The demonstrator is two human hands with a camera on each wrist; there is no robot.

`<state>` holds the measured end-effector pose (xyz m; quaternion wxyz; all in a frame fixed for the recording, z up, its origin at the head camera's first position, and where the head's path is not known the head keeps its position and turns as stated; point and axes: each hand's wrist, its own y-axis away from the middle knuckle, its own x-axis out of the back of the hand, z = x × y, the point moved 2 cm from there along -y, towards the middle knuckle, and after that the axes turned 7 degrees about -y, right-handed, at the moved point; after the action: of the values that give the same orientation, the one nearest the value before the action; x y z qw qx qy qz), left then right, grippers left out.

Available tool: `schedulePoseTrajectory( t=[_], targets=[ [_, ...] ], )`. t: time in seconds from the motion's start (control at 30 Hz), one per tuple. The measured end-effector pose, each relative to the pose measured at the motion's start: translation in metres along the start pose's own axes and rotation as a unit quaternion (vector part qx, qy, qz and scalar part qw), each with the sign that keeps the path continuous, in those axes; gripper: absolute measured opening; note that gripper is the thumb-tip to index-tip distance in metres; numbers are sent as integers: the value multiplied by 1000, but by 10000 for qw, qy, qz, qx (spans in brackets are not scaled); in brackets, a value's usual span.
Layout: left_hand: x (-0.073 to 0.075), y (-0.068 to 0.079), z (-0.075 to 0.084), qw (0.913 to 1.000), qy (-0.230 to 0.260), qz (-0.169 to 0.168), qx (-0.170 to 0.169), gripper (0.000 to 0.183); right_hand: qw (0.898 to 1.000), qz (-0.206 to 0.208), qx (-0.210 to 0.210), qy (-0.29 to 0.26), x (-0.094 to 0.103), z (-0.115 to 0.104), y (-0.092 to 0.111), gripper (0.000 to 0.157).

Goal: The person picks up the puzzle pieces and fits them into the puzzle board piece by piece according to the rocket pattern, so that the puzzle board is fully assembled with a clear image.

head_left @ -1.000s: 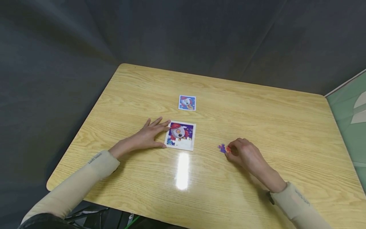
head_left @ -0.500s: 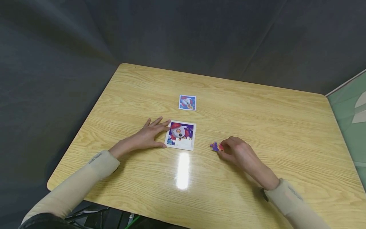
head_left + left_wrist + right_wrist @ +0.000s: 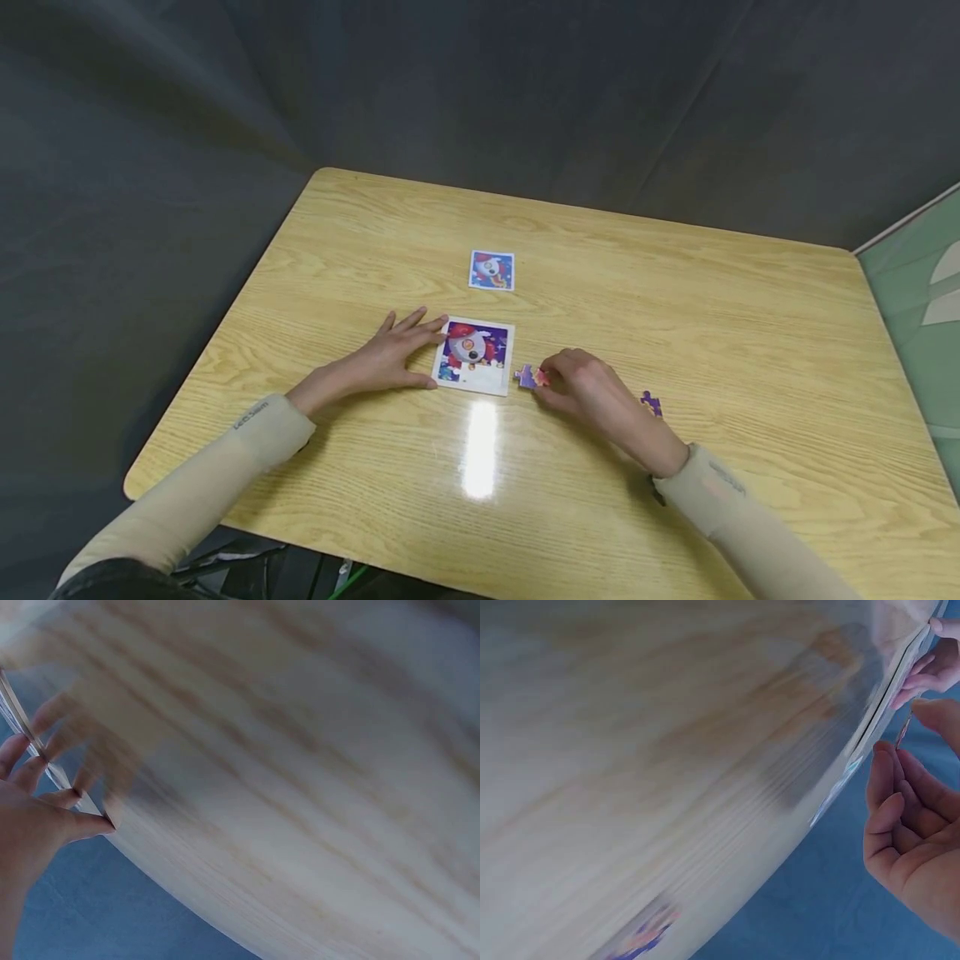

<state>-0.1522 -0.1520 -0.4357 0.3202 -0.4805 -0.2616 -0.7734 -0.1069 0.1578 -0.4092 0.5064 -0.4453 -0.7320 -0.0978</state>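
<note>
A square jigsaw puzzle [image 3: 483, 381] in a white frame lies on the table, its upper part filled with a red, white and purple picture and bare white at lower right. My left hand [image 3: 382, 358] rests spread at its left edge, thumb and fingertips touching the frame; the left wrist view shows this hand [image 3: 34, 817] from low down. Just right of the frame, my right hand [image 3: 588, 396] pinches a purple and orange puzzle piece [image 3: 527, 377] between thumb and fingers. In the right wrist view that piece [image 3: 904, 732] appears edge-on, above the tabletop.
Another purple puzzle piece [image 3: 651, 404] lies to the right, beside the right wrist. A small picture card [image 3: 492, 271] with a similar design lies behind the puzzle. The wooden table [image 3: 712, 292] ends before a dark curtain [image 3: 480, 100].
My right hand has moved left with the pinched piece, from well right of the puzzle to beside its frame. The other loose piece has come into sight. My left hand stays put.
</note>
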Motion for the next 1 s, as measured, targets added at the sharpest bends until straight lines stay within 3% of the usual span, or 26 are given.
schedulePoseTrajectory(
  t=[0.2, 0.37, 0.57, 1.0],
  targets=[
    [-1, 1, 0, 10000, 18, -7, 16, 75, 9992, -279, -23, -278, -10, -12, -17, 26],
    [-1, 1, 0, 10000, 11, 18, -3, 74, 9984, -401, 186, -345, -18, -21, -34, 18],
    [0, 1, 0, 10000, -42, 36, -30, 75, 9971, -666, 117, -343, -29, -30, -50, 11],
    [1, 1, 1, 10000, 11, 71, -58, 75, 9950, -893, -141, -418, -45, -35, -64, 12]
  ],
)
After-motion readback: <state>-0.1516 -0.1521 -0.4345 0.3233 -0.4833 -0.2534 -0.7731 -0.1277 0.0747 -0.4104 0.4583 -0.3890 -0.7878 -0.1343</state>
